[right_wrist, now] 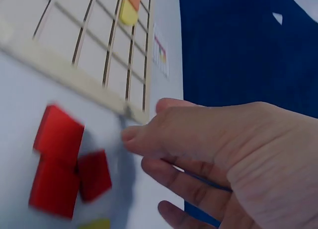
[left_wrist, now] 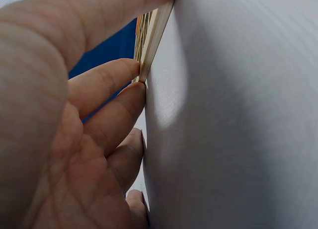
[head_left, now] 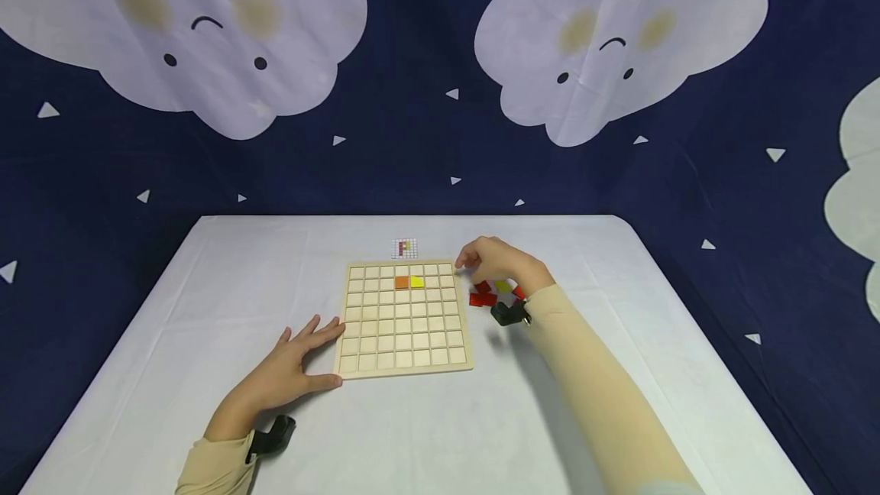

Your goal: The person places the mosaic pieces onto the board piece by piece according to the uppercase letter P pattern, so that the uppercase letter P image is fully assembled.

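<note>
A wooden grid board (head_left: 404, 325) lies flat on the white table. An orange square tile (head_left: 402, 283) and a yellow tile with one rounded corner (head_left: 416, 282) sit side by side near its far edge. My left hand (head_left: 292, 369) spreads along the board's left side, fingertips and thumb touching the rim. My right hand (head_left: 498, 258) hovers by the far right corner of the board, fingers loosely bent; no piece shows between them in the right wrist view. Below it lie loose red tiles (right_wrist: 57, 187) and a yellow tile (head_left: 504, 286).
Just beyond the board lies a small printed pattern card (head_left: 404, 249) with coloured squares on a grid. A dark blue cloth (head_left: 406, 166) with clouds and triangles hangs behind the white table (head_left: 275, 250).
</note>
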`<state>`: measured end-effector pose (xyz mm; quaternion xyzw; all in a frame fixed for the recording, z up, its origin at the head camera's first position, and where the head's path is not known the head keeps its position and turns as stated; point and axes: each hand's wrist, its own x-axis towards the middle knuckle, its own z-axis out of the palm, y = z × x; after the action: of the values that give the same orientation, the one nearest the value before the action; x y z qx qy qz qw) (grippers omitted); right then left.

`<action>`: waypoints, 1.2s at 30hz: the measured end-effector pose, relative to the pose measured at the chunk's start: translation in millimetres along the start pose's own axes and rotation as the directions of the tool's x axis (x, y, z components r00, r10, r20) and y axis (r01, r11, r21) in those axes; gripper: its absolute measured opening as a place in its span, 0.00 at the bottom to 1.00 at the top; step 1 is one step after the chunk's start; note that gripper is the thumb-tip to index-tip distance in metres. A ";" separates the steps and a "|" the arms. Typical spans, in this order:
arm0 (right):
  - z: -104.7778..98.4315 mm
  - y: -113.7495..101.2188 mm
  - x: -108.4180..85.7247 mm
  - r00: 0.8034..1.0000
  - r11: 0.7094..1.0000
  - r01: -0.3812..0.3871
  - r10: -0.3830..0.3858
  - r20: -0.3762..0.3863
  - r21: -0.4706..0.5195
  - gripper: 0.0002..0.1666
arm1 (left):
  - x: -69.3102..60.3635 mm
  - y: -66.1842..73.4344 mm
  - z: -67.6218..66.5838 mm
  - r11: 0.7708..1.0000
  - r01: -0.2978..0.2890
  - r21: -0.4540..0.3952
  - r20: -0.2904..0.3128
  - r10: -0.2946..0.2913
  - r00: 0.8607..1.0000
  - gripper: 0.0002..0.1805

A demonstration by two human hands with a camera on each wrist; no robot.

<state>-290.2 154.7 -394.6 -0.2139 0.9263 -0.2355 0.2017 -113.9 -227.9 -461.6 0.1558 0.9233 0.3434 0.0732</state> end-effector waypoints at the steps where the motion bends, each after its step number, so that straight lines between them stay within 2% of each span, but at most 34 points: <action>1: -1.3 2.8 -2.6 1.000 1.000 -0.017 0.017 0.008 0.001 0.23 | -0.2 0.1 0.1 1.000 0.000 -0.001 0.000 0.000 1.000 0.48; 5: -3.6 13.0 -10.7 0.996 0.996 -0.083 0.082 0.042 0.028 0.22 | -0.1 0.0 0.2 1.000 0.008 -0.006 0.004 -0.008 1.000 0.48; 11: -1.4 24.2 -13.0 0.992 0.992 -0.111 0.109 0.057 0.050 0.20 | -0.4 0.4 -0.2 1.000 0.014 -0.007 0.006 -0.014 1.000 0.48; 27: 2.9 31.0 -7.9 0.997 0.997 -0.076 0.075 0.009 0.033 0.15 | 0.1 0.1 0.0 1.000 0.011 -0.015 0.002 -0.011 1.000 0.48; 36: 4.3 34.0 -7.1 0.996 0.995 -0.086 0.087 -0.018 0.058 0.13 | -0.1 0.6 -0.3 1.000 0.015 -0.015 0.007 -0.015 1.000 0.48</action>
<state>-292.6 183.8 -413.9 -0.1654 0.9297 -0.2550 0.2081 -113.7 -227.7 -461.0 0.1496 0.9215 0.3494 0.0803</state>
